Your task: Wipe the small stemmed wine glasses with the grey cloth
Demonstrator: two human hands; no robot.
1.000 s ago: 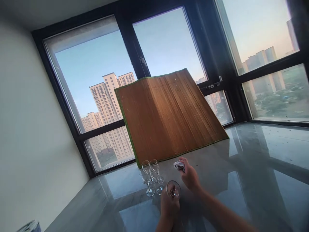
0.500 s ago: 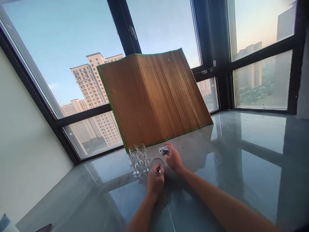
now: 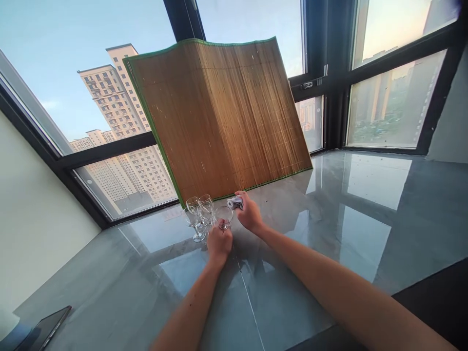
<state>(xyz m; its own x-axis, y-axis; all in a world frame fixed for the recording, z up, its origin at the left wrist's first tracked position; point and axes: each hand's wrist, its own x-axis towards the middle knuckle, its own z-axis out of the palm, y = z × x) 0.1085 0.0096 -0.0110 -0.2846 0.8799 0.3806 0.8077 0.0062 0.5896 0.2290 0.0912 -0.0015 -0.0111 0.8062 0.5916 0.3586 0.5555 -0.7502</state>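
My left hand (image 3: 220, 242) is closed around the lower part of a clear wine glass (image 3: 224, 214), its rim facing up and slightly towards me. Close by on the right, my right hand (image 3: 250, 214) grips a small white-and-grey bundle (image 3: 234, 202) with a round pale end; its exact kind is unclear. The bundle is beside the glass rim, and I cannot tell if they touch. Several more stemmed glasses (image 3: 198, 234) stand upright in a cluster just left of my left hand, overlapping one another in view.
Behind the glasses, a brown slatted mat (image 3: 226, 117) with green edging leans against the window. The glossy grey surface (image 3: 292, 302) reflects the windows. A dark flat device (image 3: 51, 327) and a pale rounded object (image 3: 8, 324) lie at the lower left.
My view has tilted down and shifted, so the mat, glasses and hands appear higher and further left. Both hands keep their grips, and the held glass shows at a slightly different angle.
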